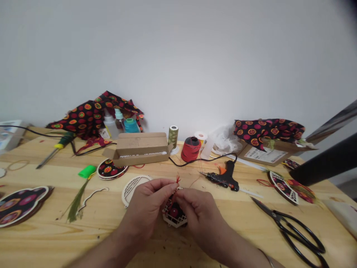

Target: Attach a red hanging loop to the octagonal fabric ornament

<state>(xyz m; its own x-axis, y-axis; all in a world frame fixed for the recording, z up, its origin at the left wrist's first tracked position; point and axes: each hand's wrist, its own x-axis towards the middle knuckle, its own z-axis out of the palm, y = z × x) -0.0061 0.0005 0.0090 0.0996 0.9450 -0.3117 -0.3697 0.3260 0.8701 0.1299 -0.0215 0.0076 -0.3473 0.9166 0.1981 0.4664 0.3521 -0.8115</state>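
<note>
Well, from where I stand everything gathers at one spot: the small lattice-framed ornament (175, 222) sits between the two hands, low and central over the tabletop (50, 242), with its red cord (177, 179) rising from the far edge, away from the person. The left hand (146, 203) is nearer the cord's frayed end, thumb and forefinger pinched together on it. The right hand (202, 214) covers the ornament's right side, thumb and fingertips drawn close near its upper edge; whether they grip cord or frame, I cannot tell. The ornament is too covered to give a sure long axis, but the cord's end points nearly straight away from the person.

Counting around them: one pale round frame (136, 182), just beside the left hand and partly behind it; three readily seen finished-looking pieces, a lobed panel (22, 204) and a round panel (111, 169) to the left, a fan-shaped panel (283, 188) to the right. There's one green tassel (76, 201), one glue gun (230, 175), one pair of scissors (275, 215), one screwdriver (59, 146), two cardboard boxes (142, 158), two large patterned cloths (86, 115) and four spools of thread (190, 149).
</note>
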